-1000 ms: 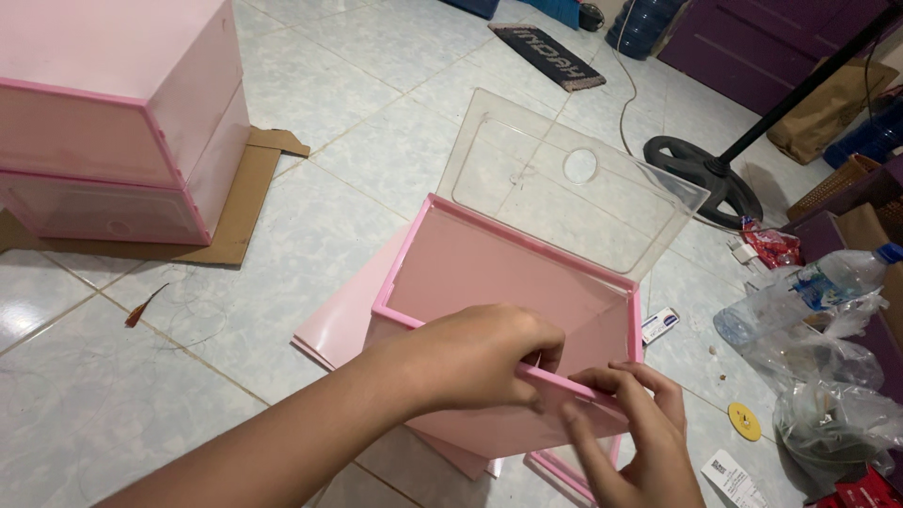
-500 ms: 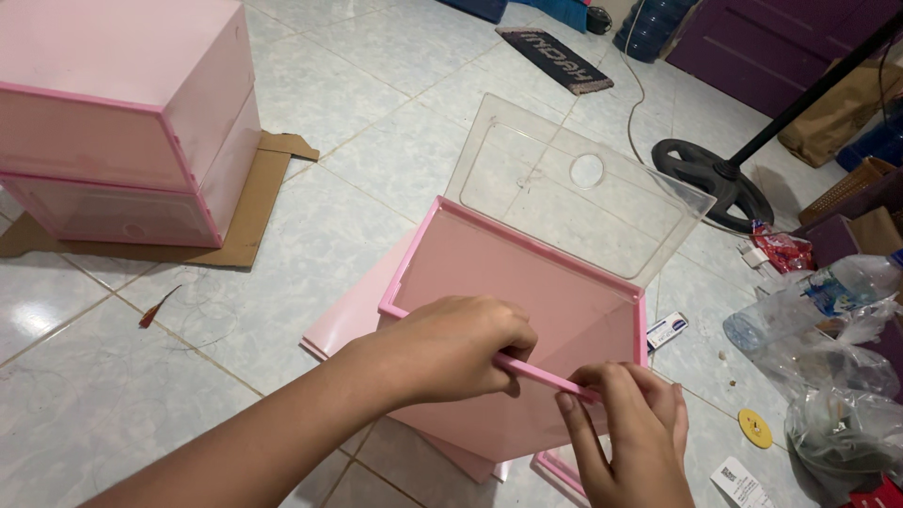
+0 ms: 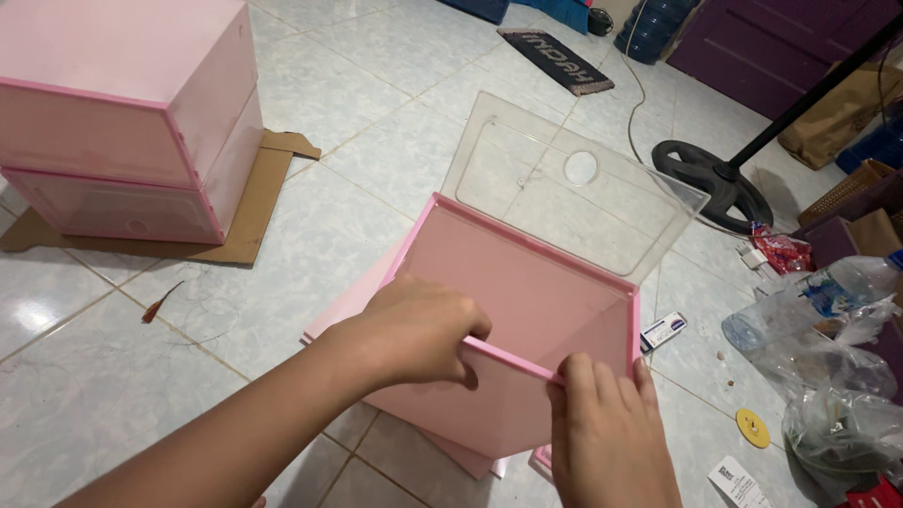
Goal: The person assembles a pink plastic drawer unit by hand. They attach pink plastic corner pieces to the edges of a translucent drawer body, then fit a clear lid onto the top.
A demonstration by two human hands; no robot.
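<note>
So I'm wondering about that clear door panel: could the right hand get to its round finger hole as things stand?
Probably yes. The right hand rests on the pink box's near edge, and the clear panel with its round hole lies open beyond the box with nothing over it.

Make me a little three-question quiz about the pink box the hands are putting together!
1. True or false: the left hand grips the pink box by its near edge.
2. What does the clear door have? A) a round hole B) a metal handle C) a sticker
3. Which colour is the disc on the floor?

Key: 1 true; 2 A; 3 yellow.
</note>
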